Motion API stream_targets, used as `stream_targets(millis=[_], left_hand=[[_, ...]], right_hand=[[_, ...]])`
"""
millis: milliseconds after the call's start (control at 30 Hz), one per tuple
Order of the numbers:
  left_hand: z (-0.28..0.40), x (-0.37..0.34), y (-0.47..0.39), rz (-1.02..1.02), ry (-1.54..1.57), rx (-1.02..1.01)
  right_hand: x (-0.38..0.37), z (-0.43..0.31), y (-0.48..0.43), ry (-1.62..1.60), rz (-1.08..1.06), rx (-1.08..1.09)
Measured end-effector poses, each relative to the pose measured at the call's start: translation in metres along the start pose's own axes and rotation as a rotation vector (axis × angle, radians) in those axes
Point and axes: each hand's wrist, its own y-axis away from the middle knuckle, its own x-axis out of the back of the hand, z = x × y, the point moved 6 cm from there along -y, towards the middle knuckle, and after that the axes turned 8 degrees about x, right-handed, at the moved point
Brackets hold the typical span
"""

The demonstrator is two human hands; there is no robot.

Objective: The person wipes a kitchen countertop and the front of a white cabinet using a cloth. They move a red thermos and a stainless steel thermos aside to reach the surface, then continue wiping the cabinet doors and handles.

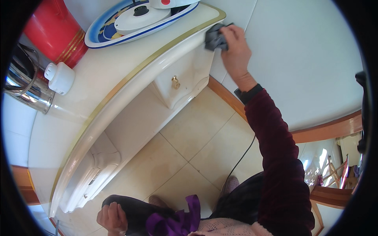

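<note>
My right hand point(236, 50) grips a crumpled dark grey cloth point(215, 37), which lies against the front edge of a cream cabinet top point(118, 67) at its far right corner. A dark band circles that wrist. Low at the left, my left hand point(112, 217) is curled into a loose fist in front of my dark-trousered knee, with nothing seen in it. Beneath the cloth is the cabinet's drawer front, with a gold-coloured knob point(175, 82).
On the cabinet top stand an oval tray point(102, 45) with a white appliance, a red jug point(59, 32), a white plastic bottle point(63, 78) and a shiny metal vessel point(38, 97). A white wall point(292, 59) borders the right. A cable point(243, 153) runs over the tiled floor.
</note>
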Motion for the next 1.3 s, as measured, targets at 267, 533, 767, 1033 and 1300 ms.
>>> stream_targets(millis=[267,533,767,1033,1300], left_hand=[[-0.004,0.005,0.006,0.006,-0.021,0.008],[0.005,-0.002,-0.003,-0.007,-0.014,-0.064],[-0.003,0.008,0.004,-0.030,-0.024,-0.008],[0.004,0.007,0.005,-0.013,-0.035,-0.037],[-0.019,0.016,0.034,0.012,-0.045,0.011]], right_hand=[[-0.014,-0.014,0.011,-0.115,0.041,-0.245],[0.002,-0.054,0.013,-0.210,-0.206,0.069],[-0.007,-0.029,0.002,-0.153,-0.027,-0.206],[0.007,-0.203,0.024,-0.390,-0.063,0.458],[-0.026,-0.032,0.057,0.028,-0.433,0.179]])
